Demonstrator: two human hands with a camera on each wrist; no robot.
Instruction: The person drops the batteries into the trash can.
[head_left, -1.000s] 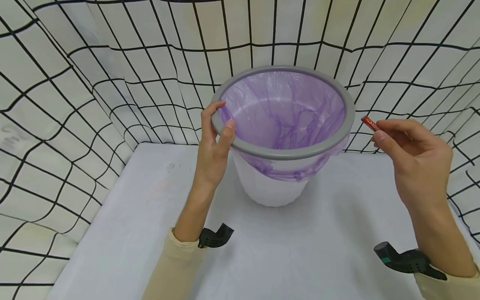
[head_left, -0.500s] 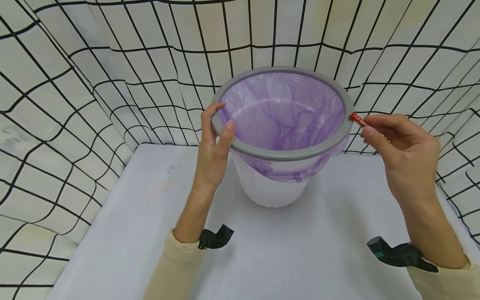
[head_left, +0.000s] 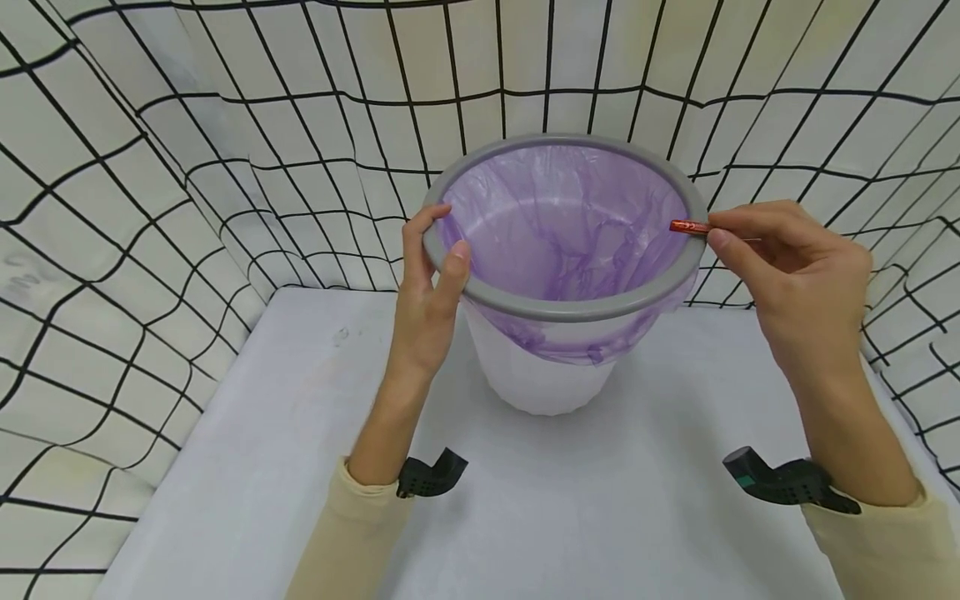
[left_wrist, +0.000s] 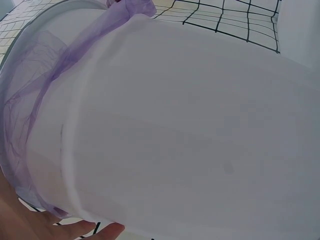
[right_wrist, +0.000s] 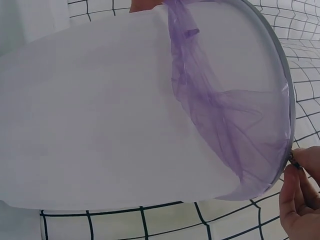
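Observation:
A white trash can (head_left: 551, 383) with a grey rim (head_left: 570, 311) stands upright on the white surface. Its purple bag (head_left: 510, 225) lines the inside and folds out under the rim. My left hand (head_left: 423, 317) grips the rim at the left, one fingertip over the inner edge. At the right side of the rim, my right hand (head_left: 810, 275) pinches a small, slim red stick-shaped item (head_left: 686, 227) with pale marks between thumb and index finger. Its far end reaches over the opening. In the right wrist view those pinching fingers (right_wrist: 302, 185) are right at the rim.
White walls with a black grid (head_left: 300, 150) rise behind the can and on both sides. The white tabletop (head_left: 315, 417) spreads in front and to the left. Each wrist wears a black camera mount (head_left: 795, 479).
My right hand has moved left to the rim, and the red stick has turned from slanted to nearly level, its end now over the opening. My left hand keeps its grip.

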